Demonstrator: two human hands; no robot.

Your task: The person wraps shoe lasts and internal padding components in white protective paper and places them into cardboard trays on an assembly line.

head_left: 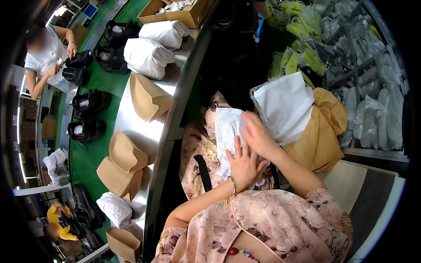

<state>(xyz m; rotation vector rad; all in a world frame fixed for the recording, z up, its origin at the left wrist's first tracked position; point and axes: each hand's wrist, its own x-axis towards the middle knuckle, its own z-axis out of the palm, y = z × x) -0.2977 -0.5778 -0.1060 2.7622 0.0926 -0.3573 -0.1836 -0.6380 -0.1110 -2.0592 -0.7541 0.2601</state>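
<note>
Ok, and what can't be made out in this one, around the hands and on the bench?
Right hand: head view, finger outlines blurred, apparently by motion.
Crumpled white sheet: head view, the part beneath the left hand is covered by that hand.
White bundles: head view, the wrapping hides any contents.
Cardboard box: head view, far part cut off by the upper edge.

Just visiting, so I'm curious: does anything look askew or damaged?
Nothing looks clearly spilled or damaged. The brown paper stands out mildly: rumpled, while the white sheets beside it lie flatter. The white paper under the left hand is creased too.
</note>
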